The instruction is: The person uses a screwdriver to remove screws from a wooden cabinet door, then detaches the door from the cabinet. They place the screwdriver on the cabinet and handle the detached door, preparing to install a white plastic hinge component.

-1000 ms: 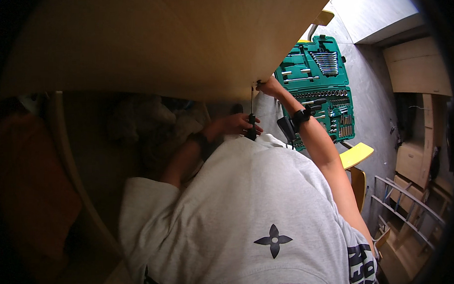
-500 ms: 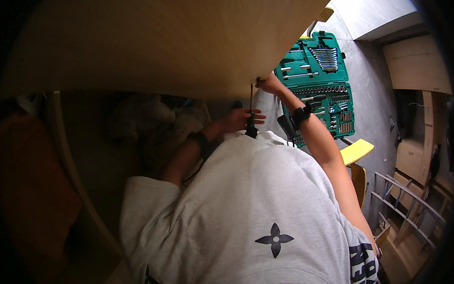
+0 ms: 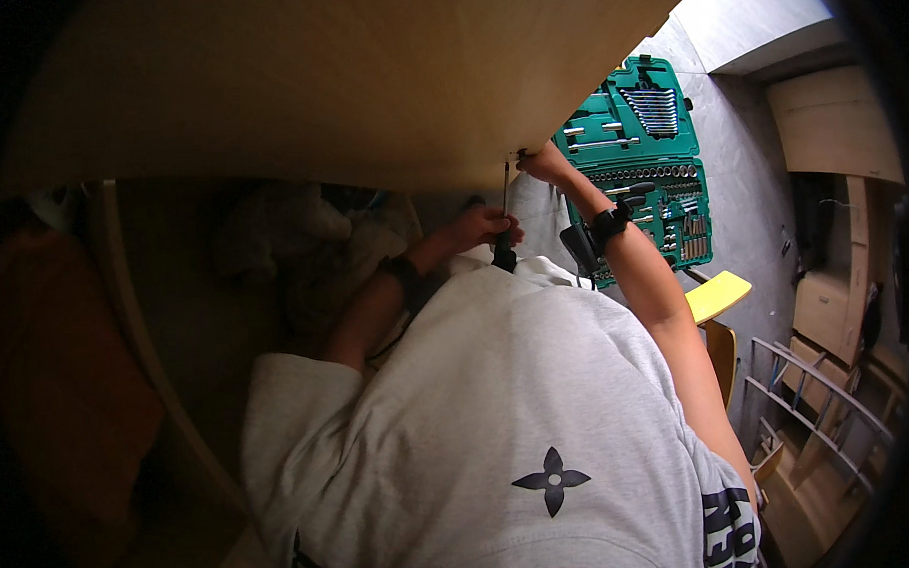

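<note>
My left hand (image 3: 485, 226) is wrapped round the black handle of a screwdriver (image 3: 505, 197), close in front of my shirt. Its thin shaft points away from me, and the tip meets the near edge of a large wooden panel (image 3: 369, 117). Just right of the tip, my right hand (image 3: 545, 166) is closed against that same edge. A small dark fitting (image 3: 520, 155) shows at its fingertips; what the fingers grip is mostly hidden.
Beyond my right forearm, an open green tool case (image 3: 625, 158) with sockets and wrenches lies on the grey floor (image 3: 741, 164). A yellow chair part (image 3: 718, 296) is near my right elbow. Further right are a metal rack (image 3: 819, 391) and wooden cabinets (image 3: 826, 311).
My left fingers, spread beside the screwdriver before, have closed round its handle. My right hand stays at the panel's edge with little movement. The view has shifted slightly.
</note>
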Tool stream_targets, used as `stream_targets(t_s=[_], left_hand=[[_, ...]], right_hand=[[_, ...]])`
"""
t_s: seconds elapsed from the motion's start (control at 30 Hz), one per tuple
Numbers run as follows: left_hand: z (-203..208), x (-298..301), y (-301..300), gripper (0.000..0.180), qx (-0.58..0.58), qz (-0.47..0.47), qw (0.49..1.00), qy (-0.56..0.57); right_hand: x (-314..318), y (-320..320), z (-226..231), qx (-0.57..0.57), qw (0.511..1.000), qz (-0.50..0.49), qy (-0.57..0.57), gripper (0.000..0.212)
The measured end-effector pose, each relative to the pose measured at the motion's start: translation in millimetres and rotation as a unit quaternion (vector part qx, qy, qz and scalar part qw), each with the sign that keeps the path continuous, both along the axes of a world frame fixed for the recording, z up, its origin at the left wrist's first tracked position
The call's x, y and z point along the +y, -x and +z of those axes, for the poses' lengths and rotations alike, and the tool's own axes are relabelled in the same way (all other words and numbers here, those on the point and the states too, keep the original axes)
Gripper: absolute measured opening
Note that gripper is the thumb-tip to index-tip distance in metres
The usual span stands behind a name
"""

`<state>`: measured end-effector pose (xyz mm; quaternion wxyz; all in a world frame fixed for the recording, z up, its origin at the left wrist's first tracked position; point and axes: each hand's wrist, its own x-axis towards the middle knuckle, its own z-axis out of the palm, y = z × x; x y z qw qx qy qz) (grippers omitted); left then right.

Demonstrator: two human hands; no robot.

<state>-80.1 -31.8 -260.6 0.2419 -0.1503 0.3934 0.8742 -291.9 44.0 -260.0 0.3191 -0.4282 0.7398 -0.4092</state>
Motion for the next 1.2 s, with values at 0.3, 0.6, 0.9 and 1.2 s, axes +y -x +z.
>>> stream_targets(t_s=[0.3,0.6,0.9,1.2], left_hand=[[7.8,4.3,4.7,0.029,-0.035,0.035,0.968,-0.247],[6.6,-4.0,11.6,0.023,-0.007,-0.092,0.982,0.167],[-13.9,-10.0,-0.2,0.033,0.038,-0.078,0.989,0.121],[-9.2,-0.7,-9.0,0.029,0.019,0.033,0.994,-0.106]], right_hand=[[0.8,-3.3,-3.2,-0.012,1.000,0.000,-0.001,0.040],[0.9,-4.2,-6.9,0.008,1.000,-0.004,-0.015,0.041],[2.4,-7.5,-9.4,0.004,1.000,-0.020,-0.010,0.040],[0.8,-10.2,-6.0,0.020,0.999,-0.005,-0.030,0.041]])
